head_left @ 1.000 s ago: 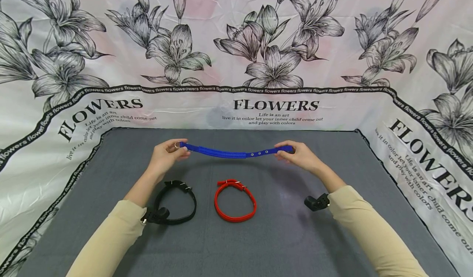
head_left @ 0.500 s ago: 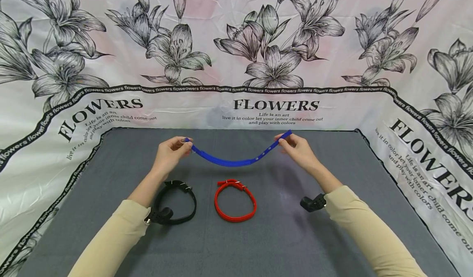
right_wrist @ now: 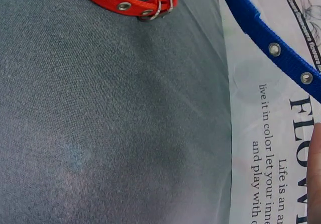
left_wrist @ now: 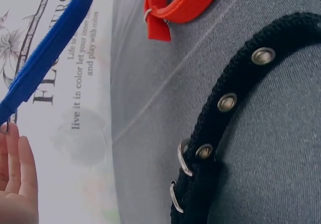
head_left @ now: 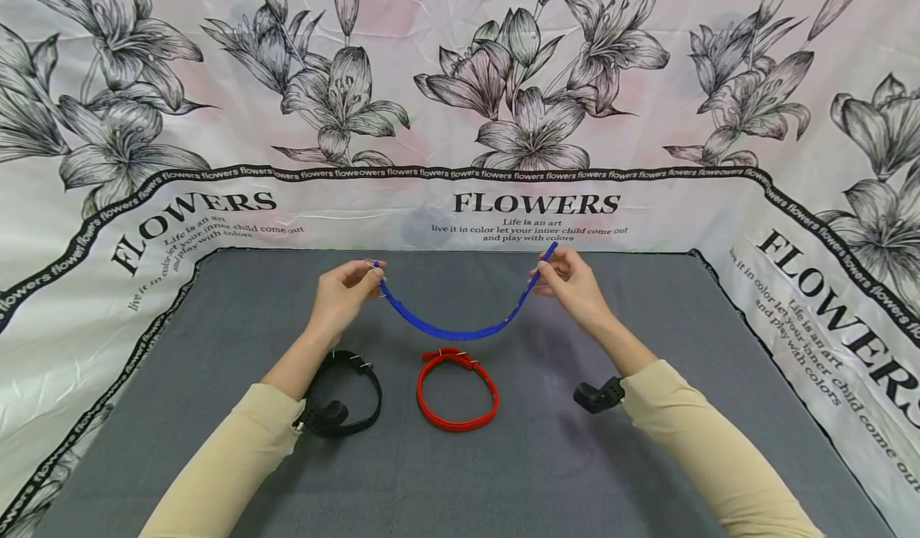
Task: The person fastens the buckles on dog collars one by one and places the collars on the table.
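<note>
I had a black collar [left_wrist: 241, 79] left of a red collar [head_left: 458, 425], near but apart, both buckled into loops on grey cloth [head_left: 460, 490]. Behind, I saw white fabric [head_left: 431, 143] printed with flowers and lettering.

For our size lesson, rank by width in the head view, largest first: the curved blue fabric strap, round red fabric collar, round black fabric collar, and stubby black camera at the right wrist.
1. Blue strap
2. Red collar and black collar, too alike to rank; the black one is partly hidden
3. Right wrist camera
</note>
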`<state>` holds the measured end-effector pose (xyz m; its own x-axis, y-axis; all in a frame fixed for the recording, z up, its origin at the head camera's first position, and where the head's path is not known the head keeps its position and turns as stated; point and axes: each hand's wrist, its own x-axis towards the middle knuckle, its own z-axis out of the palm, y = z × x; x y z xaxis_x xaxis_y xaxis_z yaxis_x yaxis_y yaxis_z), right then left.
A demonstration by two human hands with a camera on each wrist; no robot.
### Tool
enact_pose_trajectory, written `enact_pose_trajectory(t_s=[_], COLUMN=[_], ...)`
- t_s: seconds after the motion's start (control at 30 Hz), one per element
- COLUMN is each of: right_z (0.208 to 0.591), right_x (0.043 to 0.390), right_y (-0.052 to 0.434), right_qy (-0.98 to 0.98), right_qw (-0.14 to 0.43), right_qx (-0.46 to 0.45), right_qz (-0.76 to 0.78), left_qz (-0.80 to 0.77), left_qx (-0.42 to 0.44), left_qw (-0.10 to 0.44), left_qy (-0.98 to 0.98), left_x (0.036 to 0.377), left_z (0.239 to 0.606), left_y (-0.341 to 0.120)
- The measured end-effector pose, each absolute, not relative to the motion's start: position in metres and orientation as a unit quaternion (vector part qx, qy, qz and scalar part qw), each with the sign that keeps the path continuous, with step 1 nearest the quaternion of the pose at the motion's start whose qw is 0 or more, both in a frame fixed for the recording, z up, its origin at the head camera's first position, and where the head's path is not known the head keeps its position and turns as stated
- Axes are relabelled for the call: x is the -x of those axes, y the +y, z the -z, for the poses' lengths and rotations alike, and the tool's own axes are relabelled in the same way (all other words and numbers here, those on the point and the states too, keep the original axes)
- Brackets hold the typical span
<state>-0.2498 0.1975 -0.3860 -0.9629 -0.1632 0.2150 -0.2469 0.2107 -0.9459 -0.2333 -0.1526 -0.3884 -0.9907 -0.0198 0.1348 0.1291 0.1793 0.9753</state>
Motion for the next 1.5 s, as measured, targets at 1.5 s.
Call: enact_pose_trajectory(t_s=[1.5], right_z=[0.378], right_x=[0.231], right_y=[0.149], right_qy=[-0.822], right_qw=[-0.123], right_qx=[-0.132], right_qz=[-0.54], left_qz=[0.623], left_qx=[0.025], left_qw=[-0.071], left_qy=[-0.778], left_x=[0.226], left_z=[0.376], left_y=[-0.104])
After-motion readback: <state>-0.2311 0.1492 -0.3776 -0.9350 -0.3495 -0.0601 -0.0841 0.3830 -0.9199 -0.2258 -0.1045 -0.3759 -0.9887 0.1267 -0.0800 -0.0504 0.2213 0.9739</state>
